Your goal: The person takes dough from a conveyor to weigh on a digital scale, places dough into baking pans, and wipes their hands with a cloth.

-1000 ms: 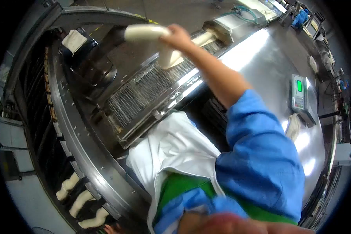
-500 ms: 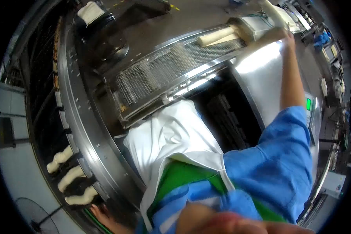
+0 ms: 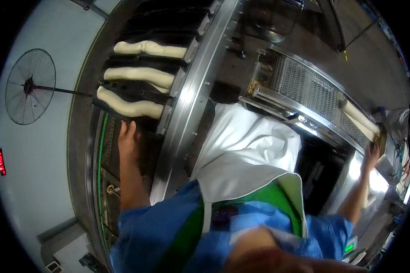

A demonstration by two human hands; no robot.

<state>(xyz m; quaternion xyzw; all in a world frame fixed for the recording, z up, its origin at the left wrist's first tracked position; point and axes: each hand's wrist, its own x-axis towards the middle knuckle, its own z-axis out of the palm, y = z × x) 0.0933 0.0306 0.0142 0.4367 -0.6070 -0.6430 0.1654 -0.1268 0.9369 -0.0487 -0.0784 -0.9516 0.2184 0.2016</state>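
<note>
My left hand (image 3: 129, 136) is at the near edge of a dark tray, with its visible fingers stretched out and nothing seen in them. Just beyond its fingertips a long pale dough roll (image 3: 130, 105) lies in the nearest trough. Two more dough rolls, a middle one (image 3: 139, 75) and a far one (image 3: 150, 48), lie in separate troughs behind it. Over on the right, my right hand (image 3: 372, 157) reaches to the end of a mesh conveyor, fingers extended beside a dough roll (image 3: 357, 116). Whether it touches that roll I cannot tell.
A metal rail (image 3: 193, 95) runs between the trays and the mesh conveyor (image 3: 300, 82). A steel surface (image 3: 351, 182) and a green-lit display (image 3: 349, 248) are on the right. Left stands a wall fan (image 3: 30, 86); a green strip (image 3: 100, 173) runs below the trays.
The view has swung toward the trays on the left. My right hand has come back from a blurred pale object to the conveyor's end. The left hand stays near the closest tray.
</note>
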